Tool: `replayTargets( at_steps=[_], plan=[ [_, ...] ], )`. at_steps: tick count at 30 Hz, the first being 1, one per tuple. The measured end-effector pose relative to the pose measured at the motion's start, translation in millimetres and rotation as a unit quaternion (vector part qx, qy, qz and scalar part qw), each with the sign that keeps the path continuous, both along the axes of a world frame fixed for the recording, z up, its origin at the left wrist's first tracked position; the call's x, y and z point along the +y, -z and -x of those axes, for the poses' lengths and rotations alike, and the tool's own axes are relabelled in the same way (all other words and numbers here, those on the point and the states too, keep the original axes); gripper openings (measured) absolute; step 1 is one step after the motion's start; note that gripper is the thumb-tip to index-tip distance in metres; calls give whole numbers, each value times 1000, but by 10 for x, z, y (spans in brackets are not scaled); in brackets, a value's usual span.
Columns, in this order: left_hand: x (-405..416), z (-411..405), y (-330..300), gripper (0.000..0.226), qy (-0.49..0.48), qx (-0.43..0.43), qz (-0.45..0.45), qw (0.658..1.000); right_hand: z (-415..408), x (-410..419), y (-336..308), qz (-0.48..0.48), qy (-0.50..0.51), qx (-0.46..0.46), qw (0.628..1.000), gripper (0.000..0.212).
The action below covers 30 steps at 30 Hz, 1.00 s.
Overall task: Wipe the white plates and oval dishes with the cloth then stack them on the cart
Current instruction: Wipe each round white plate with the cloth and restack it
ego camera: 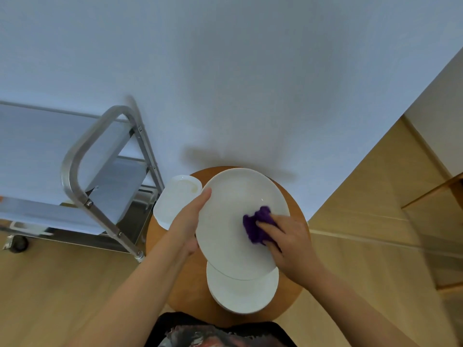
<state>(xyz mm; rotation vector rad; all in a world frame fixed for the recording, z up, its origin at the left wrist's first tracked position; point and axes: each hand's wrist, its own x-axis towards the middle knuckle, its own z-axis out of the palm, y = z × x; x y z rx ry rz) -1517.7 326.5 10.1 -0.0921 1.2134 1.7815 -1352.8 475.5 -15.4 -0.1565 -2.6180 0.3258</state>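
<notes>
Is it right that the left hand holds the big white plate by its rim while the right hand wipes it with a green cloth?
Not quite: the cloth is purple, not green. The head view shows the left hand holding the big white plate by its rim while the right hand wipes it.

White plate (233,216) tilted — purple cloth (258,225) pressed on it.

A plate (233,221) is held tilted above the round tabletop (185,284), the left hand (188,221) at its left rim, the right hand (288,236) pressing the cloth (255,221) on its face. A stack of plates (243,294) lies below it, oval dishes (175,199) to the left, the cart (82,171) farther left by the wall (225,71)
</notes>
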Motion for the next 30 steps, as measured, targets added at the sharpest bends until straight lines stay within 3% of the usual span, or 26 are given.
replayTargets(
  at_steps=[2, 6, 10, 13, 17, 19, 24, 30],
  plan=[
    [-18, 69, -18, 44, 30, -27, 1, 999, 61, -73, -59, -59, -38, 36, 997, 55],
    [14, 135, -102, 48, 126, -65, 6, 990, 143, -177, -166, -242, -263, -80, 930, 50],
    [80, 171, -162, 43, 225, -52, 66, 971, 404, -132, -315, -302, -369, -131, 869, 55],
    [82, 144, -184, 41, 307, -36, 108, 945, 617, -42, -405, -331, -429, -97, 835, 47],
    [92, 124, -195, 41, 294, -43, 87, 951, 810, 107, -497, -334, -478, -41, 811, 30],
    [94, 150, -215, 32, 279, -28, 62, 958, 850, 162, -521, -346, -471, -22, 811, 27],
    [93, 170, -291, 26, 268, 11, 28, 963, 755, 299, -485, -360, -378, -3, 853, 30],
    [38, 129, -221, 34, 232, 57, 25, 971, 551, 421, -318, -347, -261, -21, 900, 32]
  ],
)
